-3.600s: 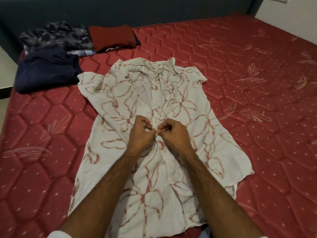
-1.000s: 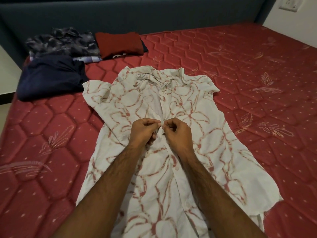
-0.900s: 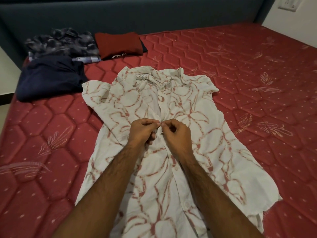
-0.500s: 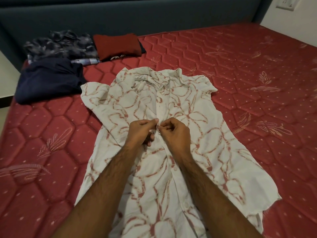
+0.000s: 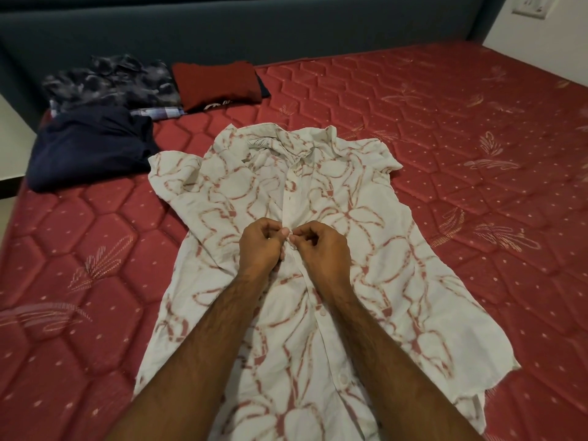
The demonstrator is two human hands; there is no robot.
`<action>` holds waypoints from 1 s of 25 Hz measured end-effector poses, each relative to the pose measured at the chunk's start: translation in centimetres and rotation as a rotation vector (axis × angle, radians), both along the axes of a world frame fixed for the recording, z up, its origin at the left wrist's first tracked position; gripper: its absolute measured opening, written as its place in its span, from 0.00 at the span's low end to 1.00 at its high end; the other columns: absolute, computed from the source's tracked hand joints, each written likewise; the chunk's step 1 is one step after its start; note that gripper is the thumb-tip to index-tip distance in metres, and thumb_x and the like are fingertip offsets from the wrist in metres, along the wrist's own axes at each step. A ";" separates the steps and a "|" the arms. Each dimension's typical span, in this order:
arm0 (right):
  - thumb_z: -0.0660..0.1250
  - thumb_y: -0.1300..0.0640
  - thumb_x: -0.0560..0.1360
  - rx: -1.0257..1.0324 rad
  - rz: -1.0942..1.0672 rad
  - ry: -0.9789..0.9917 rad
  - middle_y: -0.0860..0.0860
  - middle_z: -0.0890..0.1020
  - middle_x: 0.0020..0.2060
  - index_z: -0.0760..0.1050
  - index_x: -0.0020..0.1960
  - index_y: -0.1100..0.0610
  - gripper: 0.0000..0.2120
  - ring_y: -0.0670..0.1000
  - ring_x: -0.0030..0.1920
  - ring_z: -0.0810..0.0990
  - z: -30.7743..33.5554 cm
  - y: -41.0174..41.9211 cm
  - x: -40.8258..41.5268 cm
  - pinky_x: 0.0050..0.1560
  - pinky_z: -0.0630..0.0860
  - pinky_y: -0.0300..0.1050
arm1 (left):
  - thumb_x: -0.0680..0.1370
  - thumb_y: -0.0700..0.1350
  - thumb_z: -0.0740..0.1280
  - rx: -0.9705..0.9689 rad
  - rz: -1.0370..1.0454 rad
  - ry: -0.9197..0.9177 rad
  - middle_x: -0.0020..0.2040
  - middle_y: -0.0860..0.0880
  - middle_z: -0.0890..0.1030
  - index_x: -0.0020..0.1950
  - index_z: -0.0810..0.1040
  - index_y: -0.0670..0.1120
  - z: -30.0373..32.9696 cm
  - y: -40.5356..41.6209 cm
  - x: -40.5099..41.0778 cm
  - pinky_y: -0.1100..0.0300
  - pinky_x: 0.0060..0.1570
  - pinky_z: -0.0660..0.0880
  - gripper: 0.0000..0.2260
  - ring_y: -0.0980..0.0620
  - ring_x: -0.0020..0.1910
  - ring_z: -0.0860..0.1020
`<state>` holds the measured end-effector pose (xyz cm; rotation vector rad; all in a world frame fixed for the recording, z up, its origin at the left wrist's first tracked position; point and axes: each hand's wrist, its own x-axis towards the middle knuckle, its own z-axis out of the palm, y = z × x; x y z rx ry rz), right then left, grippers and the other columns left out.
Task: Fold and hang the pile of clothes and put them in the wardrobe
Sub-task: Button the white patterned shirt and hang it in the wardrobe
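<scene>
A white short-sleeved shirt (image 5: 366, 237) with a red floral pattern lies front up on the red mattress (image 5: 79, 249), collar toward the headboard. My left hand (image 5: 259, 246) and my right hand (image 5: 321, 249) meet over its button placket at mid-chest. Each hand pinches an edge of the placket with curled fingers, thumbs almost touching. Buttons below my hands look fastened; the placket above gapes slightly.
Folded clothes lie at the mattress's far left: a navy garment (image 5: 92, 148), a dark patterned one (image 5: 111, 81) and a maroon one (image 5: 216, 84). A dark blue headboard (image 5: 286, 30) runs along the back. A wall socket (image 5: 529, 6) sits at top right.
Both hands have moved up the placket toward the collar since the oldest frame. Over the last second they stay pinched at the same spot with only small finger movements.
</scene>
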<state>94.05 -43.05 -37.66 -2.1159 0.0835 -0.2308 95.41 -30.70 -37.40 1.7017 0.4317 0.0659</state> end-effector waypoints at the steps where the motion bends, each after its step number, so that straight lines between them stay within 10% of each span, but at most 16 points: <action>1: 0.73 0.48 0.75 -0.008 0.001 -0.004 0.40 0.84 0.38 0.83 0.47 0.47 0.04 0.38 0.40 0.82 0.0 0.0 0.0 0.43 0.82 0.45 | 0.79 0.39 0.71 0.003 0.011 -0.012 0.31 0.43 0.79 0.50 0.78 0.41 0.0 0.0 0.0 0.62 0.21 0.67 0.03 0.53 0.21 0.72; 8: 0.74 0.52 0.75 -0.072 0.038 -0.065 0.41 0.84 0.42 0.85 0.48 0.49 0.03 0.41 0.43 0.81 -0.3 0.0 0.1 0.47 0.80 0.47 | 0.73 0.38 0.72 0.125 0.061 -0.078 0.41 0.46 0.82 0.53 0.70 0.46 -0.2 -0.3 -0.5 0.59 0.39 0.76 0.14 0.51 0.38 0.79; 17: 0.70 0.53 0.76 -0.150 0.069 0.044 0.41 0.84 0.41 0.84 0.48 0.47 0.04 0.42 0.41 0.81 0.7 -0.1 0.3 0.44 0.81 0.47 | 0.76 0.41 0.75 -0.038 -0.151 0.060 0.34 0.45 0.81 0.55 0.69 0.47 1.2 1.1 -0.1 0.57 0.24 0.71 0.16 0.49 0.24 0.75; 25: 0.70 0.57 0.75 -0.286 0.189 0.054 0.52 0.83 0.46 0.80 0.54 0.58 0.08 0.50 0.44 0.81 5.9 1.7 9.0 0.49 0.80 0.49 | 0.81 0.41 0.63 0.687 -0.295 -0.192 0.55 0.47 0.80 0.60 0.80 0.47 3.3 5.0 6.4 0.59 0.48 0.71 0.10 0.51 0.50 0.78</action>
